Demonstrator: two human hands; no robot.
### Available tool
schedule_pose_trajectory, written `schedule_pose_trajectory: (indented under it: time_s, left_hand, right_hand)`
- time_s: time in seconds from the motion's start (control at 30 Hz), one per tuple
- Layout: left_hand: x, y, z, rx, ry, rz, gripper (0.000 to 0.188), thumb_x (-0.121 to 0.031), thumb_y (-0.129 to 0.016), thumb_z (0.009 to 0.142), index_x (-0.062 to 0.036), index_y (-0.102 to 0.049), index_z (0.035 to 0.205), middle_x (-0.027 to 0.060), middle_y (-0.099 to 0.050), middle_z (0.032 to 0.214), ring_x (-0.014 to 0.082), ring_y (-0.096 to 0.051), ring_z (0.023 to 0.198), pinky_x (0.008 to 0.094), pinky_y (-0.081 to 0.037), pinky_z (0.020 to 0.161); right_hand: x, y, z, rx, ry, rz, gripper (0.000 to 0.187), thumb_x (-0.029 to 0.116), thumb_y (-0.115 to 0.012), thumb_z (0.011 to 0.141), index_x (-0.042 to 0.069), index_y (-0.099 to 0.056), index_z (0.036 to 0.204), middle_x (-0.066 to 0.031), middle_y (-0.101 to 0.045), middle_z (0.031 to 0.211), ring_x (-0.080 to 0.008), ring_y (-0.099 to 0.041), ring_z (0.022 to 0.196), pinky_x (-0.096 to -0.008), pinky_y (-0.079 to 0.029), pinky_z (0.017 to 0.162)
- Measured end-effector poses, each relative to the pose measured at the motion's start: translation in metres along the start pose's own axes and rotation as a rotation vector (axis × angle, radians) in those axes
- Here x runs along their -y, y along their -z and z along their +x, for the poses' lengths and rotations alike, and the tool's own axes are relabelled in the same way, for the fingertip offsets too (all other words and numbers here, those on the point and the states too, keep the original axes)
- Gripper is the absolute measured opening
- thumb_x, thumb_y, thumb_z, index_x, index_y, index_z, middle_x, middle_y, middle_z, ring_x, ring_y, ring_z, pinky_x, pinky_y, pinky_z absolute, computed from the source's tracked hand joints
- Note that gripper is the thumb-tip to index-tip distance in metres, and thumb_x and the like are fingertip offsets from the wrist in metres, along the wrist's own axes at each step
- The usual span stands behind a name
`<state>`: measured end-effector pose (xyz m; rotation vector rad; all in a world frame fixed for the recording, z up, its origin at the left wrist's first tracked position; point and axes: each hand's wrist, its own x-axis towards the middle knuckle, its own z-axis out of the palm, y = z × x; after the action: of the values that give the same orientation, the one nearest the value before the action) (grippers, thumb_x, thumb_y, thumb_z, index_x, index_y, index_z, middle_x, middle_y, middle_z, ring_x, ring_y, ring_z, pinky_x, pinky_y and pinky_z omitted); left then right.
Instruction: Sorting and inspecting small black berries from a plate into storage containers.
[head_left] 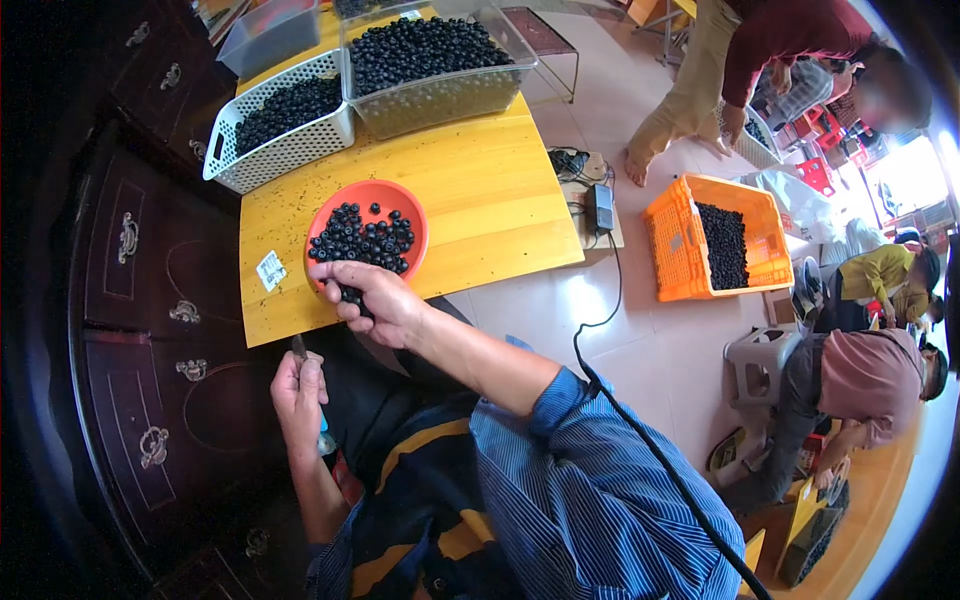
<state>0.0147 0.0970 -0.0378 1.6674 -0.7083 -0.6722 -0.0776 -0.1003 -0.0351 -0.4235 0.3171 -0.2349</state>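
Note:
An orange bowl (413,208) of dark round berries (362,238) sits on the yellow wooden table (480,190). My right hand (375,298) rests at the bowl's near rim, fingers closed around a few dark berries. Below the table edge, my left hand (298,392) grips a small knife (300,347) with a blue handle, its blade pointing up. The two hands are apart.
A white slotted basket (285,150) and a clear plastic bin (440,95), both full of berries, stand at the table's far end. Dark wooden cabinet (150,300) on the left. An orange crate (680,250) of berries and several people are on the tiled floor right.

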Motion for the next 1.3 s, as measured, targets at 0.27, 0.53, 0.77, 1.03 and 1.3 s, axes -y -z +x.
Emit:
schedule_pose_trajectory:
  time_s: [0.27, 0.53, 0.77, 1.03, 1.3]
  left_hand:
    - [-0.008, 0.001, -0.004, 0.004, -0.042, -0.022, 0.02, -0.021, -0.057, 0.103, -0.0031, -0.059, 0.094, -0.0035, -0.048, 0.066, 0.0032, -0.042, 0.054, 0.0194, -0.034, 0.051]
    - [-0.009, 0.004, -0.006, -0.013, -0.034, -0.027, 0.018, -0.019, -0.056, 0.103, -0.0033, -0.059, 0.096, -0.003, -0.048, 0.067, 0.0035, -0.043, 0.055, 0.0195, -0.034, 0.051]
    - [-0.012, 0.004, -0.006, -0.015, -0.043, -0.018, 0.018, -0.02, -0.056, 0.103, -0.0029, -0.059, 0.097, -0.003, -0.049, 0.069, 0.0035, -0.043, 0.055, 0.0197, -0.035, 0.051]
    - [-0.031, -0.005, 0.002, -0.062, -0.074, 0.045, 0.022, -0.019, -0.064, 0.098, 0.0008, -0.061, 0.105, -0.0046, -0.05, 0.072, 0.0012, -0.042, 0.054, 0.0179, -0.033, 0.05]
    - [-0.018, -0.003, -0.002, 0.102, 0.003, -0.167, 0.019, -0.012, -0.059, 0.097, 0.0027, -0.063, 0.108, -0.001, -0.061, 0.069, 0.001, -0.043, 0.049, 0.0166, -0.033, 0.046]
  right_hand:
    - [-0.027, 0.004, -0.006, -0.047, -0.065, -0.089, 0.019, 0.026, -0.05, 0.105, 0.009, -0.056, 0.102, 0.0006, -0.054, 0.082, -0.0048, -0.038, 0.053, -0.0186, -0.025, 0.042]
    - [-0.042, 0.017, -0.005, 0.034, -0.131, -0.223, 0.031, 0.031, -0.046, 0.107, 0.006, -0.061, 0.116, 0.0019, -0.054, 0.084, -0.0049, -0.039, 0.055, -0.019, -0.027, 0.043]
    - [-0.036, 0.018, -0.006, -0.008, -0.22, -0.161, 0.032, 0.016, -0.045, 0.099, 0.006, -0.06, 0.125, 0.0005, -0.055, 0.086, -0.0058, -0.041, 0.055, -0.0188, -0.029, 0.043]
    - [-0.031, 0.003, -0.015, 0.352, -0.222, -0.355, 0.037, 0.026, -0.049, 0.103, 0.007, -0.05, 0.134, 0.0009, -0.054, 0.081, -0.0034, -0.04, 0.053, -0.0171, -0.028, 0.042]
    - [-0.021, 0.006, -0.022, 0.703, -0.294, -0.296, 0.044, 0.033, -0.053, 0.104, 0.005, -0.046, 0.137, -0.0039, -0.062, 0.085, 0.0021, -0.038, 0.05, -0.0122, -0.025, 0.04]
